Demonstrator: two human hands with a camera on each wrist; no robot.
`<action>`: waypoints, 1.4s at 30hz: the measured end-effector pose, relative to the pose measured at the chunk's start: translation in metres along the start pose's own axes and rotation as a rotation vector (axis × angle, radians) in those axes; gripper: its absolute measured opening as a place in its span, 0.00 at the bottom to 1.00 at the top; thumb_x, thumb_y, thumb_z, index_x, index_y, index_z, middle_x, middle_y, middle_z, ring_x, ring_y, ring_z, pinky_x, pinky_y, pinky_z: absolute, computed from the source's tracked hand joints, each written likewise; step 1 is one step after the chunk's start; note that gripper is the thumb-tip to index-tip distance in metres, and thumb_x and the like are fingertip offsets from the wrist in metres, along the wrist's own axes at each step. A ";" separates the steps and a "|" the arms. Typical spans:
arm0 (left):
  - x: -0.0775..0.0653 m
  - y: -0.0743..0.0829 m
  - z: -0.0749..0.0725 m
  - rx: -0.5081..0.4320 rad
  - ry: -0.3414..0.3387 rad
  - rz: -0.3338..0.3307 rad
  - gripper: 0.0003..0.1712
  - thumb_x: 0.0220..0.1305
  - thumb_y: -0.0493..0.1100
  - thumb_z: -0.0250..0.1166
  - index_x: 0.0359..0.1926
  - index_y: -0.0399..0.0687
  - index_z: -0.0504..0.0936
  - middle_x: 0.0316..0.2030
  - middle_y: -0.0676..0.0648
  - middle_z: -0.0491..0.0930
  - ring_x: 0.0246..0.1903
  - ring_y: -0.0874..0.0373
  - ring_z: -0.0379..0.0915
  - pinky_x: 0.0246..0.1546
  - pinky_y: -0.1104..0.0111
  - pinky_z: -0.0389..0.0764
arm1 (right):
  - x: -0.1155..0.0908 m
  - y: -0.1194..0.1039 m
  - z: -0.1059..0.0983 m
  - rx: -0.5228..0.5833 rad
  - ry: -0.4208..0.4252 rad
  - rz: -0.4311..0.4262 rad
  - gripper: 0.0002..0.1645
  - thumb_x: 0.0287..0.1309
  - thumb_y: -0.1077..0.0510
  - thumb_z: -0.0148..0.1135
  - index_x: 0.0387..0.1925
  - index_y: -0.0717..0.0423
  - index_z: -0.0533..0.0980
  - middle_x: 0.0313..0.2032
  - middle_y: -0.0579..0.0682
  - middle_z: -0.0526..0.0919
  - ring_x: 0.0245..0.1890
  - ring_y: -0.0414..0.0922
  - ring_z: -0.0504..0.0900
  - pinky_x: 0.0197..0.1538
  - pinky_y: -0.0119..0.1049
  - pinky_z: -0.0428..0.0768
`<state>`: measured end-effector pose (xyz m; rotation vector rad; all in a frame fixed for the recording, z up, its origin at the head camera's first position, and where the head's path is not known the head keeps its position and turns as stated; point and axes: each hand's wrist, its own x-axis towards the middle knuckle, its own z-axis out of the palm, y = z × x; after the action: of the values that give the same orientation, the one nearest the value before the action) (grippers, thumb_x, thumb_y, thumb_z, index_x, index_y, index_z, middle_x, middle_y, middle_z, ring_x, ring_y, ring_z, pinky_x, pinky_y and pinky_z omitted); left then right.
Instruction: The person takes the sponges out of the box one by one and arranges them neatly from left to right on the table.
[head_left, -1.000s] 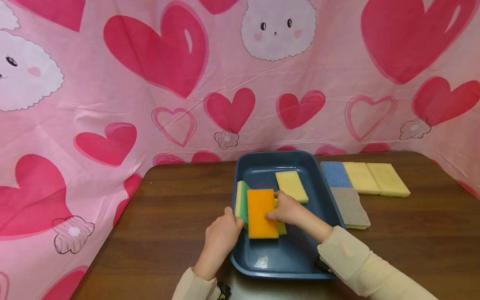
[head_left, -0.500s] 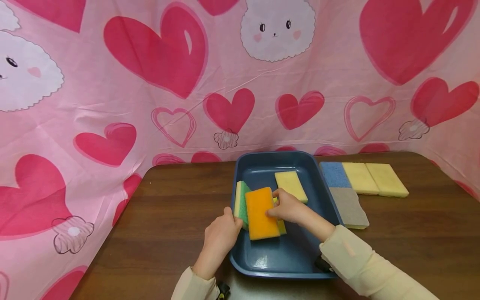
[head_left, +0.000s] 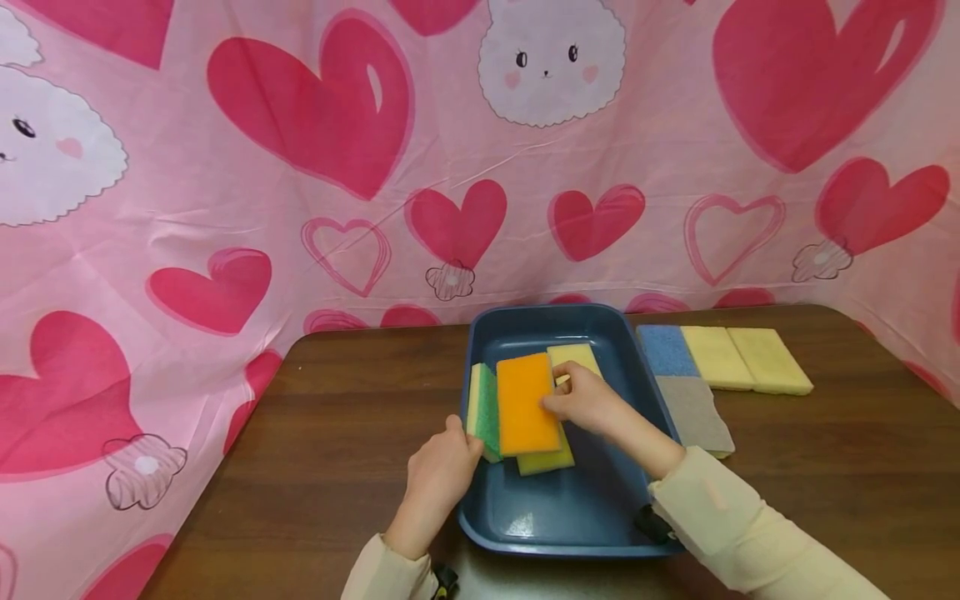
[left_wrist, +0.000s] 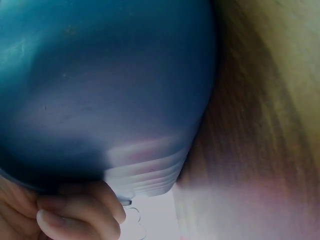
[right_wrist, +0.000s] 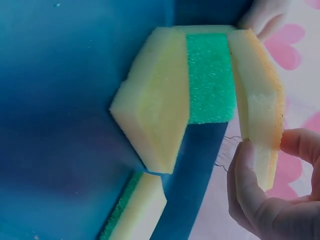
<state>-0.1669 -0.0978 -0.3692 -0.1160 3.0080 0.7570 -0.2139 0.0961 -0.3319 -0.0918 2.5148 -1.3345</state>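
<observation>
My right hand [head_left: 588,402] pinches an orange-faced sponge [head_left: 527,408] by its right edge. In the right wrist view that sponge [right_wrist: 260,95] is held up over the tray between thumb and fingers. My left hand [head_left: 442,458] grips the left rim of the blue tray [head_left: 525,525]; its fingers [left_wrist: 85,210] curl against the rim in the left wrist view. A green and yellow sponge [head_left: 486,412] leans on edge against the tray's left wall, beside the left thumb. Partly beneath the orange one lies a yellow sponge [head_left: 546,462]. Another pale yellow sponge [head_left: 573,357] lies farther back, partly hidden.
Right of the tray, on the brown wooden table [head_left: 360,417], several sponges lie edge to edge: a blue one [head_left: 667,350], a grey one [head_left: 696,412] and two pale yellow ones, one [head_left: 720,357] beside the other [head_left: 770,360]. A pink heart-print cloth [head_left: 337,275] hangs behind.
My right hand has tilted the orange sponge, then moved it away from me and straightened it. More of the yellow sponge below shows; less of the far one does. The left hand stays put.
</observation>
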 end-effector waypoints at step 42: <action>0.001 0.002 0.000 0.008 0.016 0.001 0.09 0.59 0.43 0.51 0.32 0.41 0.67 0.16 0.46 0.66 0.16 0.53 0.63 0.20 0.63 0.61 | -0.045 0.043 -0.122 -0.100 0.167 -0.057 0.40 0.65 0.43 0.49 0.67 0.68 0.58 0.58 0.70 0.72 0.46 0.51 0.80 0.52 0.51 0.77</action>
<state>-0.1677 -0.0961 -0.3678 -0.1213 3.0258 0.7483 -0.2025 0.2264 -0.2923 -0.0759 2.7376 -1.2862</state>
